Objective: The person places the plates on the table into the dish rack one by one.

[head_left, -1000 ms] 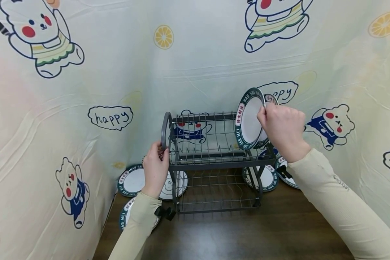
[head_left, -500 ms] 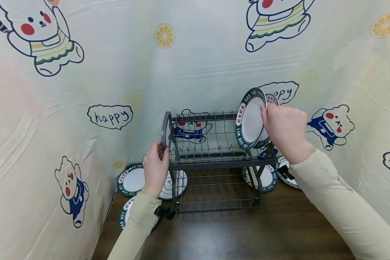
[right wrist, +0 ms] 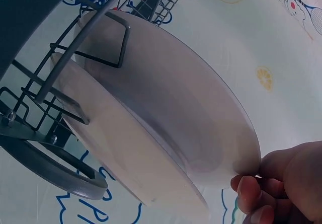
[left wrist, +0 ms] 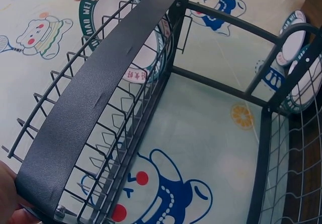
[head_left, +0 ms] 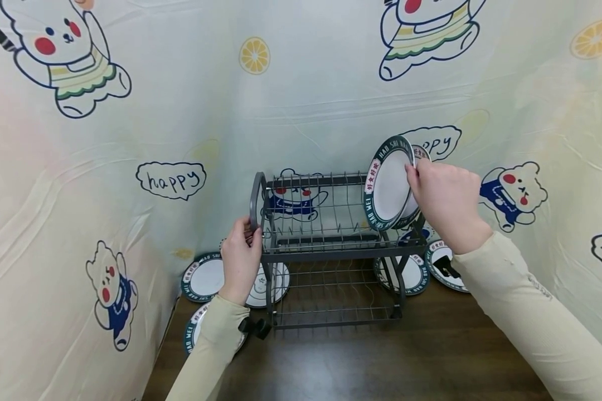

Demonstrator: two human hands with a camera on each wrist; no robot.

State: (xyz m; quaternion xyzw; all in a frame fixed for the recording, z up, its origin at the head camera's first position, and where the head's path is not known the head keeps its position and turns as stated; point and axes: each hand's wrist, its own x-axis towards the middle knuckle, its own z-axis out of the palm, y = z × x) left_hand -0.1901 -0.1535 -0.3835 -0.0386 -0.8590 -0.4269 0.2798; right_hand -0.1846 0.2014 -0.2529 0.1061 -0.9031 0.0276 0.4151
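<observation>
Dark grey metal is seen in the single dish rack (head_left: 341,255), which is built in two tiers and stood on a brown table (head_left: 341,356). Seven white plates with round rims are counted. Two are propped on edge at the right end of the rack's upper tier: the held plate (head_left: 388,186), and just to its right a second plate (right wrist: 121,143). Whether these two touch cannot be told. Three are laid on the table about the rack's left side: a rear-left plate (head_left: 203,278), a front-left plate (head_left: 195,328) partly covered by the left sleeve, and a plate by the rack's left leg (head_left: 256,292). Two are set by its right side, an inner plate (head_left: 412,274) and an outer plate (head_left: 438,256).

The held plate's rim is pinched between thumb and fingers of the right hand (head_left: 443,197). The rack's upper left end is gripped by the left hand (head_left: 241,259).

Compared with a second ago, the right hand is shifted slightly farther right, the held plate's upper edge is carried slightly that way, and more of the outer plate is uncovered. The left hand's place on the rack is unchanged.
</observation>
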